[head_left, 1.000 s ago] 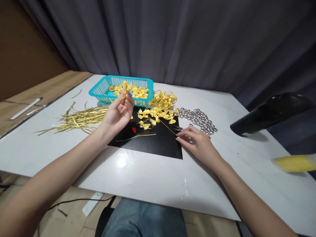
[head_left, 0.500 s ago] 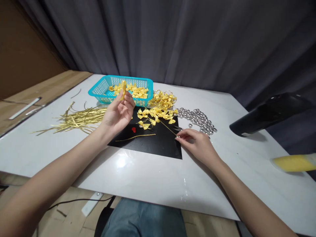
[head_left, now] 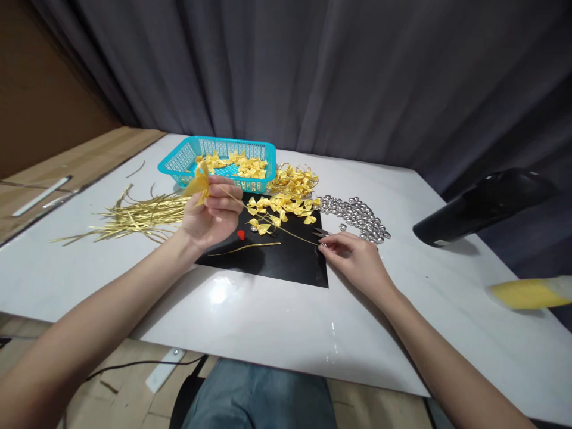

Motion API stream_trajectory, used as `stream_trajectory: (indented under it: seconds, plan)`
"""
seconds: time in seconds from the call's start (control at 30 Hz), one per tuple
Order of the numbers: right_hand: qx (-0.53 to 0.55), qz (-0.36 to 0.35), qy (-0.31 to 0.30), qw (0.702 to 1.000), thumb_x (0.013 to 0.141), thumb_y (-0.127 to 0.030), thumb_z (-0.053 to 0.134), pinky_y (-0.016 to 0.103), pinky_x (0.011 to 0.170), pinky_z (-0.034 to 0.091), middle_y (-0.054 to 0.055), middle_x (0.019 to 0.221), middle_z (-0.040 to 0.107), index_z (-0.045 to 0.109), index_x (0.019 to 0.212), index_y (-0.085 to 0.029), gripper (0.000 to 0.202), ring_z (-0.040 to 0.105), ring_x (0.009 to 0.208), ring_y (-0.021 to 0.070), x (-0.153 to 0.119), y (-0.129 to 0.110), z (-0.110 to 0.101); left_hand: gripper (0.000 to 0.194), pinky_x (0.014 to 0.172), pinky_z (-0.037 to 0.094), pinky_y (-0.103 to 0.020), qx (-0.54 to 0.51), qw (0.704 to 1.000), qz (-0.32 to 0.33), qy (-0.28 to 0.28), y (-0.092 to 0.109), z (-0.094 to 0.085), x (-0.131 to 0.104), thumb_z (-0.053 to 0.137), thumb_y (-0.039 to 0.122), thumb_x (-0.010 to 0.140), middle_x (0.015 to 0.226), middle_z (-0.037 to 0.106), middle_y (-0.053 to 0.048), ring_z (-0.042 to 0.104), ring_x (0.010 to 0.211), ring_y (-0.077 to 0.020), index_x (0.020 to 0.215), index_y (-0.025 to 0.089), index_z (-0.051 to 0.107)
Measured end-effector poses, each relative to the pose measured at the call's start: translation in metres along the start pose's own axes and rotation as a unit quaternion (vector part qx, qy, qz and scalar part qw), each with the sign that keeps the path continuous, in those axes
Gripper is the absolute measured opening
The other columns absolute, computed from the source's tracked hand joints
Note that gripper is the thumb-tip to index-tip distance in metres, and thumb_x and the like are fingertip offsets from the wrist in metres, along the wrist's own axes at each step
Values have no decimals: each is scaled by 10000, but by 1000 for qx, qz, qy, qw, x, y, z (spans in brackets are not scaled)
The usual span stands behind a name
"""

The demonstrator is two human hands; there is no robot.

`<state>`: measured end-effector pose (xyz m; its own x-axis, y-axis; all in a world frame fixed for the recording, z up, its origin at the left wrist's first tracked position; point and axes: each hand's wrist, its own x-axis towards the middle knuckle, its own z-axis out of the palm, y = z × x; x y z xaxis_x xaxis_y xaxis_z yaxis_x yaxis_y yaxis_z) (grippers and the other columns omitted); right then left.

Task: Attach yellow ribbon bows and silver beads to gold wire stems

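Observation:
Raised over the left part of the black mat (head_left: 286, 271), my left hand (head_left: 212, 214) pinches a yellow ribbon bow (head_left: 198, 183). A thin gold cord (head_left: 286, 229) stretches from this bow across to my right hand (head_left: 355, 253). The fingertips of my right hand are closed at the cord's far end, by the mat's right edge, with a small shiny silver bead partly showing there. Scissors (head_left: 320, 232) lie just behind those fingers, mostly hidden. Several yellow bows (head_left: 281, 205) rest on the mat, along with a loose gold cord (head_left: 243, 248) and a small red piece (head_left: 241, 235).
A turquoise basket (head_left: 172, 167) of yellow bows stands at the back. Gold cords (head_left: 143, 214) lie at left, corded bows (head_left: 295, 179) beside the basket, silver beads (head_left: 357, 214) at right. Farther right are a black cylindrical object (head_left: 460, 214) and a yellow roll (head_left: 522, 294).
My left hand has moved slightly left and down and turned, so the bow now faces open to the left. The cord between my hands shows more fully. My right hand stays nearly still.

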<state>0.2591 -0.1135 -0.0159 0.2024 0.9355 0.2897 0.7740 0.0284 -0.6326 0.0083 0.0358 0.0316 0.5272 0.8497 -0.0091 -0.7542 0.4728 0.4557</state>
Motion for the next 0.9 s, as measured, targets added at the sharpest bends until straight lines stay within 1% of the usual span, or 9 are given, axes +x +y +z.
stream_trajectory:
  seconds: [0.1,0.2,0.37,0.47,0.6,0.67,0.73,0.8,0.9]
  plan:
    - [-10,8,11,1000,820,-248,601,349,676,536,56,793,714,709,844,-193,124,669,682,206,1,4,-1,241,358,366,5,-7,1000,3,2,0,1,-1,673,144,852,521,575,60,502,366,16,616,183,643]
    - [-22,15,18,999,812,-233,597,365,694,532,65,811,705,700,858,-187,122,664,702,216,2,10,-6,267,344,365,-9,-9,1000,-3,14,0,1,-1,651,158,871,511,566,52,485,353,8,605,178,634]
    - [-65,5,10,998,827,-229,590,380,712,533,76,882,669,699,896,-200,132,649,730,219,4,12,-13,293,345,383,-40,2,996,-82,-19,-2,6,-2,593,160,894,512,547,33,499,365,-12,602,163,613]
    - [-59,-39,1,997,890,-281,575,395,768,539,97,998,654,677,1006,-209,170,650,833,233,2,2,-11,235,362,404,-62,49,989,-132,-44,-9,13,-5,730,134,768,529,535,33,522,401,-27,590,148,577]
    - [-7,-129,-94,987,935,-348,582,454,987,477,109,1261,616,564,1262,-241,345,572,1152,264,-9,-22,3,330,411,435,-75,102,973,-174,-113,-21,15,-9,921,154,512,566,560,37,534,448,-31,626,135,611]
    - [-1,-165,-179,970,948,-379,570,472,1084,402,107,1462,493,407,1439,-254,532,436,1322,268,-17,-36,10,339,418,429,-85,138,962,-196,-134,-28,12,-12,934,212,511,555,563,33,526,447,-34,624,136,623]
    - [10,-198,-241,950,955,-391,559,479,1122,352,119,1513,440,291,1513,-226,641,329,1400,271,-24,-48,16,337,413,418,-110,180,944,-226,-162,-33,8,-15,928,268,533,541,567,19,518,438,-46,599,139,624]
    - [32,-212,-276,937,957,-379,562,484,1132,322,131,1442,516,322,1501,-199,622,307,1408,271,-28,-56,20,333,421,424,-153,215,920,-258,-201,-36,4,-18,917,316,552,545,576,2,519,438,-67,588,146,632]
    - [102,-196,-292,931,950,-323,585,453,1058,383,113,1225,658,562,1306,-206,375,487,1249,255,-30,-61,21,312,439,434,-180,231,905,-272,-232,-40,3,-21,904,338,574,563,586,-8,531,451,-83,605,152,655]
